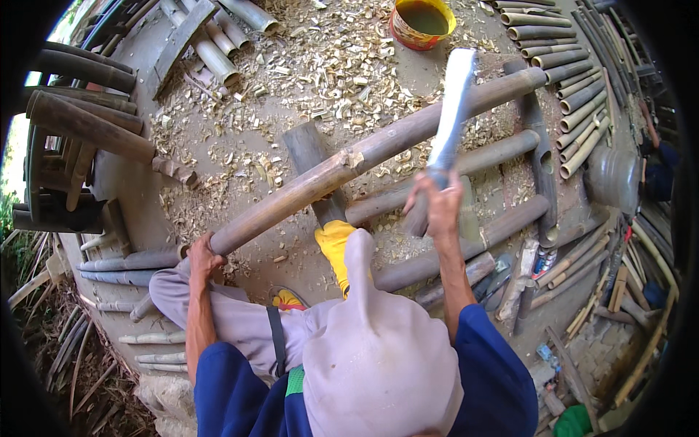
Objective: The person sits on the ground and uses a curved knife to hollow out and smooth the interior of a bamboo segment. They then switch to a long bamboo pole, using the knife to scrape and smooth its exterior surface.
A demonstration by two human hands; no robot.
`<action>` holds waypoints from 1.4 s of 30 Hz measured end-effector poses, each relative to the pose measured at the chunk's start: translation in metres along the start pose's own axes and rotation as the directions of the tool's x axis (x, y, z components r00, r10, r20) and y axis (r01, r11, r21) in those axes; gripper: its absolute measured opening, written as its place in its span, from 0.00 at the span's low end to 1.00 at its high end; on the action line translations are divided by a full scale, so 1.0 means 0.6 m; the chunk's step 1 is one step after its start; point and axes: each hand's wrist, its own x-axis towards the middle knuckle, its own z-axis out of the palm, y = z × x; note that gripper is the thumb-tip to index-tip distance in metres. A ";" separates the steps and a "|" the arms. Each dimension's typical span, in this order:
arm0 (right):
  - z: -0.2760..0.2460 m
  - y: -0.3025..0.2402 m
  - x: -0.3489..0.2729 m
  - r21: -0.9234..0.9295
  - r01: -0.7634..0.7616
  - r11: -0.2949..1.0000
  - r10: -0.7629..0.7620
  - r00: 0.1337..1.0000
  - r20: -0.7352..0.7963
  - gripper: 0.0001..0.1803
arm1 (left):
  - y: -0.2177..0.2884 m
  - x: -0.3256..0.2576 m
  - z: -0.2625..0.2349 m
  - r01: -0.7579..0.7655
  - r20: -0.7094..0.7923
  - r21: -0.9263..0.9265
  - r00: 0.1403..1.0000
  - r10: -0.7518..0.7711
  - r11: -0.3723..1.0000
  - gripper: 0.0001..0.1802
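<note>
A long brown bamboo pole [291, 200] slants up to the right across a low bamboo frame [429, 186]. My left hand [205, 255] is closed around its near left end, beside my knee. In my right hand [439, 207] is a machete [453, 109], gripped by its dark handle. Its bright blade points up and away, passing in front of the pole's far right part in this view; whether they touch, I cannot tell. The blade is slightly smeared by motion. A pale scraped patch marks a node near the pole's middle.
Wood shavings [335, 80] litter the ground ahead. A red-and-yellow bucket of dark liquid [422, 20] stands at the far side. Cut bamboo lengths [542, 33] lie in rows at right; more bamboo [95, 127] is stacked at left. A yellow covering [335, 251] shows by my leg.
</note>
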 end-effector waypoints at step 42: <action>-0.022 0.143 -0.020 -0.311 0.024 0.950 0.018 0.991 0.132 0.20 | -0.009 0.001 0.024 -0.056 -0.107 0.019 0.993 0.058 0.998 0.36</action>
